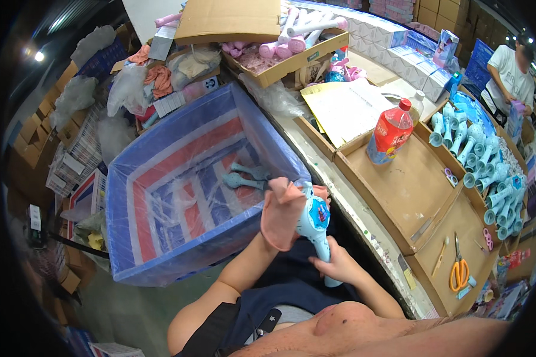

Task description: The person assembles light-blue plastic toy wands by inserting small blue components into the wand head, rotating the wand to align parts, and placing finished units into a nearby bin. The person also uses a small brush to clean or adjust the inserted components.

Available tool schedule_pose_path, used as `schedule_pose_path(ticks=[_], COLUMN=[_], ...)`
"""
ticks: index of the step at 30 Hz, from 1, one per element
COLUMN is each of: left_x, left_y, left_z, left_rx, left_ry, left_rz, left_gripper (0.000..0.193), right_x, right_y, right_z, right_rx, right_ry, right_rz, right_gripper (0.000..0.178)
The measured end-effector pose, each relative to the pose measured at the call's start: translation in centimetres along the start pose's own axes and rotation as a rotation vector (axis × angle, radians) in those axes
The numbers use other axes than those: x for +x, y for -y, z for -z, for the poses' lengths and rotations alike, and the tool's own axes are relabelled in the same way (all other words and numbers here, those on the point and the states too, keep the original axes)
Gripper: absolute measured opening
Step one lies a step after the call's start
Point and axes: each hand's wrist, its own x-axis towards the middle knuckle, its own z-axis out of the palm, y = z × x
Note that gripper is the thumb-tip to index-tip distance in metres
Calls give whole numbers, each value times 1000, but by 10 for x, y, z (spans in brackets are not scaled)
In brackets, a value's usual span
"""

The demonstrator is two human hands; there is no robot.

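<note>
My right hand point(337, 263) is wrapped round the handle of a light-blue plastic toy point(315, 221), whose wide upper part carries a darker blue decorated panel. An orange cloth point(281, 215) covers my left hand and is pressed against the side of the toy's upper part; the fingers under the cloth are hidden. Some of the cloth also shows on the far side of the toy. Just beyond, inside a plastic-lined blue, red and white bin point(187, 128), lie a few light-blue toy parts point(244, 180).
Right of me, a shallow cardboard tray point(393, 202) holds a red-capped bottle point(390, 132). Orange-handled scissors point(459, 271) and a brush point(441, 256) lie nearer. Several light-blue toys point(479, 157) are heaped at far right. A box of pink-and-white toys point(292, 64) stands ahead. Another person point(511, 77) stands at far right.
</note>
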Motion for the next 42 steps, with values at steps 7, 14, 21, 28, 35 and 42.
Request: schedule_pose_path(ticks=[7, 14, 21, 28, 35, 42], left_x=[4, 11, 18, 15, 24, 14], left_y=[24, 66, 45, 63, 32, 60], left_z=[41, 32, 47, 32, 32, 38], left_rx=[-149, -419, -724, -771, -589, 58], left_ry=[62, -181, 178, 170, -17, 67], left_rz=[123, 78, 142, 402, 352, 250], left_gripper=[46, 73, 62, 61, 37, 20], right_x=[16, 52, 23, 23, -22, -41], right_y=[-4, 1, -3, -15, -8, -1], right_z=[-2, -36, -43, -25, 2, 1], right_rx=[357, -632, -8, -359, -588, -644], right_ry=[189, -554, -144, -434, -195, -145], right_rz=[61, 38, 293, 151, -230, -227], right_gripper=[31, 32, 38, 36, 38, 31])
